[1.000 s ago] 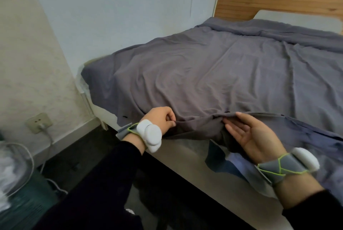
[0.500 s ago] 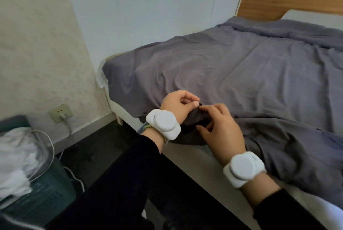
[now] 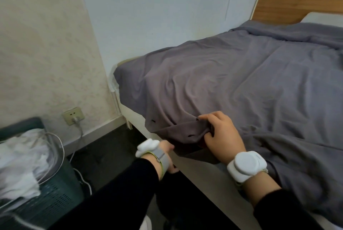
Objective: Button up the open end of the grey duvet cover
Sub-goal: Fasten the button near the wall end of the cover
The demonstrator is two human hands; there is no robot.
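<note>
Both arms wear long black sleeves that reach to the wrists. On the left hand [image 3: 168, 152] side, the left sleeve [image 3: 118, 190] ends at a grey fabric wrist strap [image 3: 163, 159] edged with a thin yellow-green line, and a white, rounded, lumpy device [image 3: 147, 147] sits on that strap. The right hand [image 3: 221, 137] is bare. At its wrist sits a larger white device [image 3: 246, 165]: a round, smooth disc set on a rounded white base. A sliver of pale strap shows under it. The right sleeve [image 3: 289, 211] begins just behind it.
</note>
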